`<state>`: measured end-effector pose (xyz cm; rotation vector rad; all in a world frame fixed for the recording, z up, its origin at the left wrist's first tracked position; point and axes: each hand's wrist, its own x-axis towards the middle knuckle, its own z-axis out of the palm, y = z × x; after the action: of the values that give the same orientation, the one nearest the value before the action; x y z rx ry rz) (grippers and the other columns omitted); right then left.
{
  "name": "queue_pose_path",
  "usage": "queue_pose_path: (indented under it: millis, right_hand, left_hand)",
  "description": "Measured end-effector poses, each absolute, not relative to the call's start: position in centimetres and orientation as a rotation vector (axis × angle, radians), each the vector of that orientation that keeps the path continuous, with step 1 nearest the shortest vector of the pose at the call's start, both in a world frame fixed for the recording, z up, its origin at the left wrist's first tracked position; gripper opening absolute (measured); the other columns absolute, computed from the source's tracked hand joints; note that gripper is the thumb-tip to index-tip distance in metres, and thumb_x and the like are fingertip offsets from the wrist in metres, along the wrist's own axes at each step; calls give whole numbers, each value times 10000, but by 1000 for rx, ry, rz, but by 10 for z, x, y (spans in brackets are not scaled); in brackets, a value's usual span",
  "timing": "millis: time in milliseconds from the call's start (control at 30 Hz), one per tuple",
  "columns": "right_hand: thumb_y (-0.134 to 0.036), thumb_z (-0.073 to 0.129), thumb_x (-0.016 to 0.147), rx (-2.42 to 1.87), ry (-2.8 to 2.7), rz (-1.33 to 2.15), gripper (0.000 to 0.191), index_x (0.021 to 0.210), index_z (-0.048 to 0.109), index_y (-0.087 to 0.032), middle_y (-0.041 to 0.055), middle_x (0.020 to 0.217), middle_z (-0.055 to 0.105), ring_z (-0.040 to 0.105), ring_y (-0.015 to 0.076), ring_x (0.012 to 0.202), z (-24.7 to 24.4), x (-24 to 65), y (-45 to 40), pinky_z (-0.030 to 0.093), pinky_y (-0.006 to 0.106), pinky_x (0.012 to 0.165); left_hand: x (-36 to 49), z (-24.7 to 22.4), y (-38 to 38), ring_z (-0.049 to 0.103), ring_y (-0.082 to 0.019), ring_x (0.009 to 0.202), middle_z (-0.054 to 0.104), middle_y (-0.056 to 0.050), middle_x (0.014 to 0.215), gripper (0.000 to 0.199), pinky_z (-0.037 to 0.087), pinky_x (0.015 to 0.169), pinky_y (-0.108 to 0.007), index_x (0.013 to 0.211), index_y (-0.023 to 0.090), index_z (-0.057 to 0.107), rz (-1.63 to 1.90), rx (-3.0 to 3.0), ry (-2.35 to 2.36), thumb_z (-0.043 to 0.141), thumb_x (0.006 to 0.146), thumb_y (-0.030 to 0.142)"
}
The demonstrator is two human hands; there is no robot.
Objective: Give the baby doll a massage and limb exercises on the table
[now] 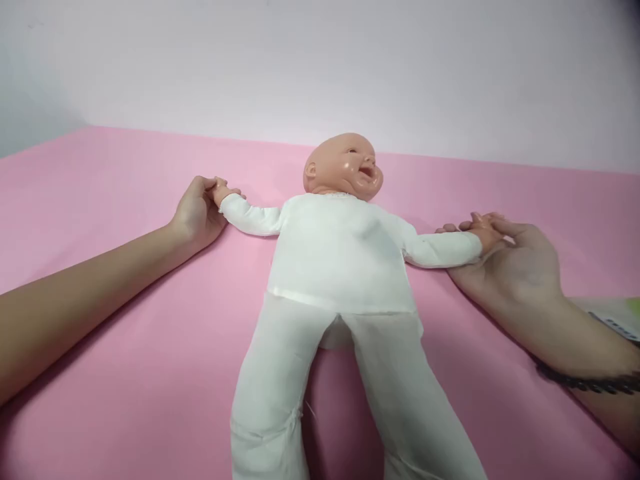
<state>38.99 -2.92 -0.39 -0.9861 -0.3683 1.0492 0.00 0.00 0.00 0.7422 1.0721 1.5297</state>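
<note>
A baby doll (345,250) with a white cloth body and a hard plastic head lies on its back, its head turned to the right and its legs toward me. Both its arms are stretched out sideways. My left hand (197,213) is closed around the doll's plastic hand (220,192) on the left side. On the right, my right hand (515,260) lies palm up under the doll's other hand (485,237), with the thumb pressed over it. The feet of the doll fall outside the view.
A pink tabletop (125,347) stretches under the doll, with a pale wall (320,67) behind it. Partly hidden behind my right forearm is a flat, light-coloured item (607,313) with a green corner. A dark beaded bracelet (585,383) circles my right wrist.
</note>
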Motion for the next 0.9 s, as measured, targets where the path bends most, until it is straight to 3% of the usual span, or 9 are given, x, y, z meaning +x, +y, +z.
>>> queue_pose_path:
  millis: [233, 433, 900]
  right_hand:
    - [-113, 438, 939, -953, -459, 1079, 244, 741, 546, -207, 28, 858, 535, 607, 102, 698, -16, 404, -21, 642, 274, 676]
    - [-123, 436, 967, -899, -501, 1135, 234, 785, 553, -213, 10, 865, 550, 611, 88, 708, -28, 421, -15, 651, 280, 735]
    - [-113, 429, 954, -918, -566, 1123, 250, 764, 543, -227, 31, 857, 552, 626, 131, 712, -26, 418, -17, 629, 319, 641]
  left_hand:
    - [2, -1, 2, 709, -101, 759, 633, 5, 679, 346, 603, 880, -271, 701, 197, 568, 1571, 678, 1110, 434, 1019, 167]
    - [-2, -5, 5, 756, -154, 967, 654, -1, 689, 315, 600, 913, -289, 709, 209, 588, 1578, 696, 1103, 477, 1002, 180]
    - [2, -3, 2, 668, -139, 834, 638, -1, 688, 230, 555, 976, -346, 753, 205, 571, 1589, 684, 1076, 493, 967, 178]
